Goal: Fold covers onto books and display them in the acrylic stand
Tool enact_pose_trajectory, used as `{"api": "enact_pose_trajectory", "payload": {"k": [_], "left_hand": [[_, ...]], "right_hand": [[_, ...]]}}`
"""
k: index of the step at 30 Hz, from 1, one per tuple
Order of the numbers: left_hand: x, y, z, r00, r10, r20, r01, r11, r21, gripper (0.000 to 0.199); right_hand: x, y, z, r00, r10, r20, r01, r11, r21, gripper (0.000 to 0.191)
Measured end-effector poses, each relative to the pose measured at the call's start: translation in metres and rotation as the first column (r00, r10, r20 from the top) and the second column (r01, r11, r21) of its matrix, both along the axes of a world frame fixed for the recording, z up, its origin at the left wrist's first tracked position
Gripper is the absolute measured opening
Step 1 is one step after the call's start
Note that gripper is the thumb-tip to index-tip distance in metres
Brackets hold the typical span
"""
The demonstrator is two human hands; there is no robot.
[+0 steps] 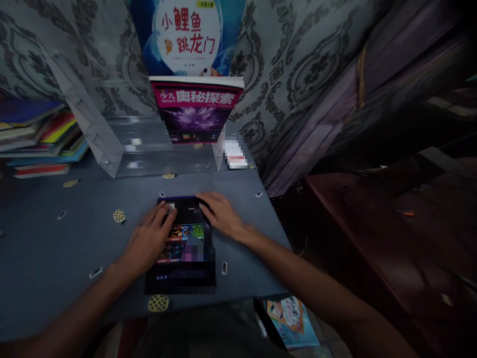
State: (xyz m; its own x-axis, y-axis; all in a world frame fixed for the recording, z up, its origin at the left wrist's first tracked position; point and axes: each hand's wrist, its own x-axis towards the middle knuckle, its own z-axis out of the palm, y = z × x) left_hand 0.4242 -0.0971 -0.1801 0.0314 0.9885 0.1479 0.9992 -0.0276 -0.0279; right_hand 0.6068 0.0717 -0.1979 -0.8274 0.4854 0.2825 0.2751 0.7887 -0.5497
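Note:
A dark book (185, 216) with small colourful pictures lies flat on the grey-blue tablecloth in front of me, upside toward me; part of its lower right is blurred out. Across its upper left side rests my left hand (151, 241), fingers stretched out over the cover. My right hand (219, 214) is at the book's upper right corner, fingers extended along the top edge and thumb apart near the right side. Behind the book stands a clear acrylic rack (145, 161). It bears a magenta-and-purple book (197, 112), and a blue book (145, 37) with a white circle stands behind that.
Stacked books (44, 132) sit at the table's back left. A pixelated white item (235, 153) lies right of the rack. The table (89, 219) ends near my right forearm. A purple curtain (316, 119) and a dark red surface (346, 223) are to the right; another book (294, 323) lies below.

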Motion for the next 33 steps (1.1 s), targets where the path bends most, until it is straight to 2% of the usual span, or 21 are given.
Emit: {"api": "enact_pose_trajectory", "payload": {"k": [5,9,11,15,17,21,26,33], "left_hand": [[-0.016,0.007,0.009,0.986,-0.148,-0.075,0.149,0.989,0.005,0.059],[-0.029,0.020,0.026,0.964,-0.243,-0.105,0.233,0.968,-0.098,0.062],[-0.022,0.024,0.034,0.971,-0.206,-0.118,0.192,0.974,-0.121,0.058],[0.019,0.027,0.040,0.997,-0.068,-0.028,0.066,0.996,-0.055,0.024],[0.045,0.028,0.041,0.999,-0.043,0.004,0.043,0.997,-0.057,0.025],[0.080,0.032,0.046,0.995,0.058,-0.080,-0.070,0.984,-0.165,0.032],[0.091,0.037,0.052,0.988,0.093,-0.120,-0.122,0.958,-0.260,0.022],[0.084,0.030,0.042,0.992,0.048,-0.120,-0.065,0.987,-0.148,0.021]], "right_hand": [[0.003,0.000,0.012,0.992,-0.114,-0.051,0.111,0.992,-0.060,0.032],[0.005,0.002,0.019,0.978,-0.204,-0.044,0.189,0.958,-0.217,0.032],[0.005,0.004,0.020,0.974,-0.218,-0.059,0.190,0.934,-0.304,0.031],[0.006,0.011,0.019,0.970,-0.216,-0.109,0.153,0.898,-0.413,0.030],[0.006,0.013,0.019,0.969,-0.213,-0.126,0.132,0.877,-0.463,0.031],[0.008,0.016,0.021,0.965,-0.220,-0.141,0.113,0.838,-0.533,0.031],[0.007,0.017,0.024,0.964,-0.234,-0.127,0.122,0.811,-0.572,0.030],[0.006,0.015,0.025,0.970,-0.210,-0.122,0.099,0.800,-0.591,0.028]]}}
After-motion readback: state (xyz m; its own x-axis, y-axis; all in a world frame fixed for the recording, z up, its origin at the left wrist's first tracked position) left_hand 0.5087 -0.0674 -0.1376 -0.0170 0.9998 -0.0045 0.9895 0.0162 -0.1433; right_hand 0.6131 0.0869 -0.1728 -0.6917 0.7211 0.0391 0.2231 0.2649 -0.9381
